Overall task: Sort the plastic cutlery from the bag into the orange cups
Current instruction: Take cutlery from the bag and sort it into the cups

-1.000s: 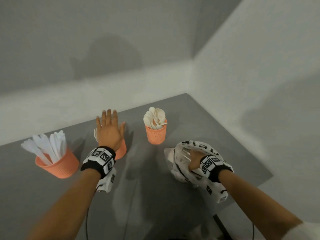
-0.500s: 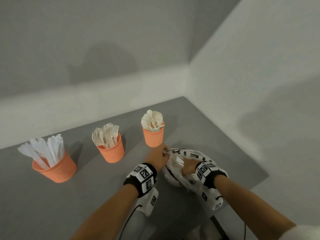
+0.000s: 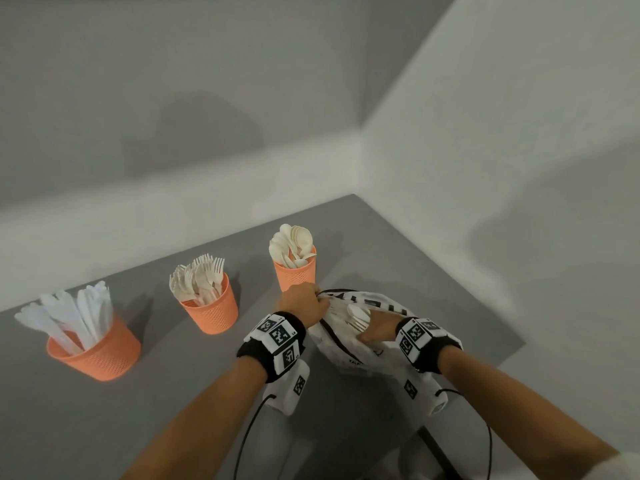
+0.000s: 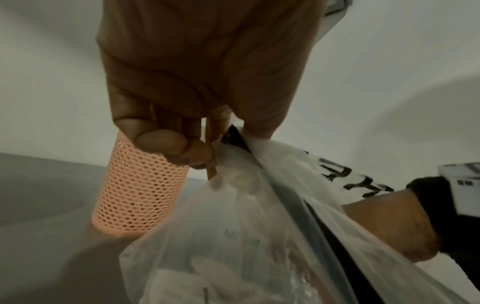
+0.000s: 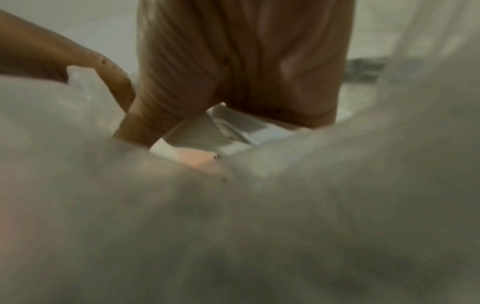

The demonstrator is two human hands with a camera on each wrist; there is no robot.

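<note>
Three orange mesh cups stand in a row: knives (image 3: 93,355) at left, forks (image 3: 211,306) in the middle, spoons (image 3: 294,271) at right. The white printed plastic bag (image 3: 346,351) lies just in front of the spoon cup (image 4: 140,195). My left hand (image 3: 317,301) pinches the bag's left rim (image 4: 239,139) between thumb and curled fingers. My right hand (image 3: 367,327) is inside the bag's mouth, fingers curled round a small bunch of white cutlery (image 3: 358,317). In the right wrist view the bag film (image 5: 233,226) blurs nearly everything below the fingers (image 5: 233,72).
The grey table (image 3: 173,410) sits in a corner, with white walls behind and to the right. Its right edge (image 3: 512,344) runs close beside the bag. Wrist-camera cables hang off the near edge.
My left hand left the fork cup and swung right to the bag, where it now grips the rim. My right hand stayed in the bag, and white cutlery now shows at its fingers.
</note>
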